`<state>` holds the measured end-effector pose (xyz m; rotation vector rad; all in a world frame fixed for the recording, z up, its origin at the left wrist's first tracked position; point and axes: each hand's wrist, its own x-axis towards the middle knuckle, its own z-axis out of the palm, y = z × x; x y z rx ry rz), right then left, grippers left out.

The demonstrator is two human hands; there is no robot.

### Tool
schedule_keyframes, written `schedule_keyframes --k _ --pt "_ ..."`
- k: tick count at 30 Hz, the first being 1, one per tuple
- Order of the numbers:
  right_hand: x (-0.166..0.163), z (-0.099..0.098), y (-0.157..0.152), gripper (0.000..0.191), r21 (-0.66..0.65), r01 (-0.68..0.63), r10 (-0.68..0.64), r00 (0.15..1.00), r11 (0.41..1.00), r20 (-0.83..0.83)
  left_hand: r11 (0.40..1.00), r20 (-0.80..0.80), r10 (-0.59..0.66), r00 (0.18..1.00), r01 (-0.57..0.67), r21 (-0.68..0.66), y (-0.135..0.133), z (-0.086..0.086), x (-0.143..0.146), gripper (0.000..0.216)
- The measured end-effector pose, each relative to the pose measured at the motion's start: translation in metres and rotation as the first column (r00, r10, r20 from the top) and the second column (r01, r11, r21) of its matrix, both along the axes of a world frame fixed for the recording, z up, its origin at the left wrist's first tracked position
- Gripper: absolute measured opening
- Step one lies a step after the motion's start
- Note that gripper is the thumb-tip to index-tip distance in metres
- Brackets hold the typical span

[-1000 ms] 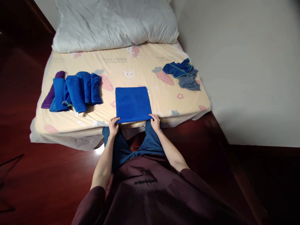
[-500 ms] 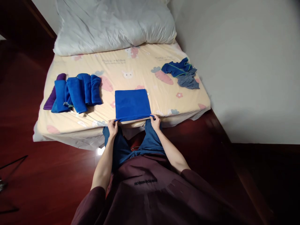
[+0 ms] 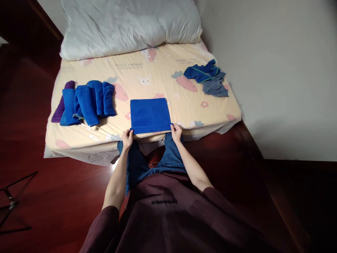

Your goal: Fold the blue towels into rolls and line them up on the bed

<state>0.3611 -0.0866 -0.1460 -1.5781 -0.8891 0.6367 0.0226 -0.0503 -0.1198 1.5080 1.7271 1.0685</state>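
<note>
A blue towel (image 3: pixel 150 112) lies folded into a flat rectangle at the near edge of the bed, with a narrow band turned over along its front. My left hand (image 3: pixel 127 138) pinches the front left corner of that band. At the front right corner, my right hand (image 3: pixel 176 133) is closed on the cloth in the same way. To the left lie several rolled blue towels (image 3: pixel 86 105) side by side, and a purple roll (image 3: pixel 58 109) sits at their far left, partly covered.
The bed (image 3: pixel 147 82) wears a yellow sheet with carrots and rabbits. A puffy white pillow or quilt (image 3: pixel 129 28) fills its far end. Crumpled blue cloth (image 3: pixel 200 73) and grey cloth (image 3: pixel 216 86) lie at the right, near the wall (image 3: pixel 276 77). A black stand (image 3: pixel 12 203) is on the floor at left.
The towel's front edge, lifted and bunched before, now lies flat as a neat folded band. Both hands have moved slightly forward with it. The view has shifted a little.
</note>
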Motion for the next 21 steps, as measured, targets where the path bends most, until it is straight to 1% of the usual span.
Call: schedule_keyframes --k 3,5,8,10,13,15,18,21 --pt "-0.002 -0.001 0.004 0.052 -0.014 0.019 -0.019 0.999 1.000 0.051 1.000 -0.034 0.015 0.999 -0.015 0.000 0.002 -0.001 0.001 0.022" --pt "-0.005 0.000 0.006 0.051 -0.039 0.038 -0.034 0.996 0.999 0.088 1.000 -0.045 -0.003 0.999 0.003 -0.001 0.004 0.000 0.001 0.024" --pt "-0.010 0.003 0.008 0.043 -0.067 0.071 -0.063 0.991 0.995 0.120 0.999 -0.055 -0.046 0.997 0.044 -0.030 0.007 0.002 0.001 0.027" --pt "-0.010 0.007 0.010 0.037 -0.102 0.091 -0.076 0.987 0.991 0.142 0.998 -0.087 -0.047 0.995 0.042 -0.056 0.009 0.003 0.003 0.028" --pt "-0.008 0.017 0.013 0.031 -0.205 0.101 -0.062 0.981 0.974 0.186 0.995 -0.167 0.006 0.986 -0.022 -0.094 0.013 0.006 0.007 0.027" --pt "-0.005 0.026 0.015 0.028 -0.294 0.094 -0.033 0.978 0.951 0.205 0.990 -0.214 0.038 0.976 -0.066 -0.128 0.016 0.008 0.010 0.028" --pt "-0.003 0.039 0.017 0.027 -0.414 0.077 0.022 0.973 0.907 0.229 0.981 -0.245 0.038 0.969 -0.083 -0.176 0.017 0.012 0.012 0.030" --pt "-0.004 0.049 0.018 0.026 -0.497 0.083 0.058 0.964 0.864 0.260 0.974 -0.269 0.017 0.963 -0.077 -0.213 0.018 0.016 0.012 0.034"
